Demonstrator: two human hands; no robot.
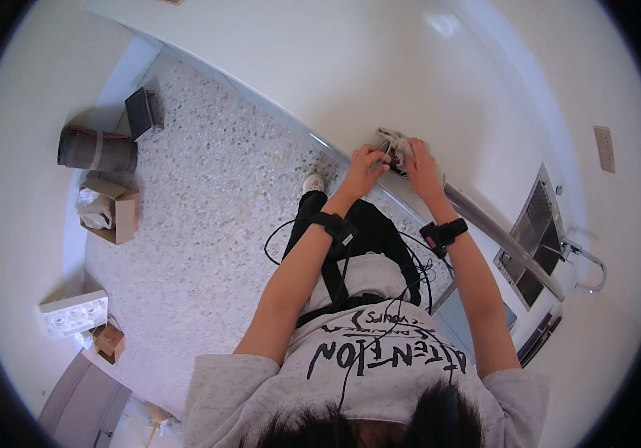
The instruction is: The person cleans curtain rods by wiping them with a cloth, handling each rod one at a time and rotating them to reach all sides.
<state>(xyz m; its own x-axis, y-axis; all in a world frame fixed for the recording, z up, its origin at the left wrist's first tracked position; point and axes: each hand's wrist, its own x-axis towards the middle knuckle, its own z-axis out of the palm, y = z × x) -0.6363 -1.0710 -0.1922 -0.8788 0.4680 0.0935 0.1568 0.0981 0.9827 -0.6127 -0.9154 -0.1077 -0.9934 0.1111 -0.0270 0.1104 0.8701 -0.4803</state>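
A frayed greyish cloth bundle (401,147), which looks like a mop head, is at the far end of a thick metallic pole (505,238). The pole slants down to the right, over the counter and across the sink in this view. My right hand (424,173) grips the cloth from its right side, fingers curled over it. On its left side my left hand (366,168) pinches its edge between thumb and fingers, beside a pale loop. What exactly lies under those fingertips is too small to tell. Black straps with small devices are around both wrists.
Before me runs a white countertop (320,73) with a sink (547,204) and a faucet (586,257). Dark cables (267,246) hang near my legs. Along the left wall stand a rolled dark mat (116,154), a black box (140,112), a cardboard box (127,215) and white packaging (77,316).
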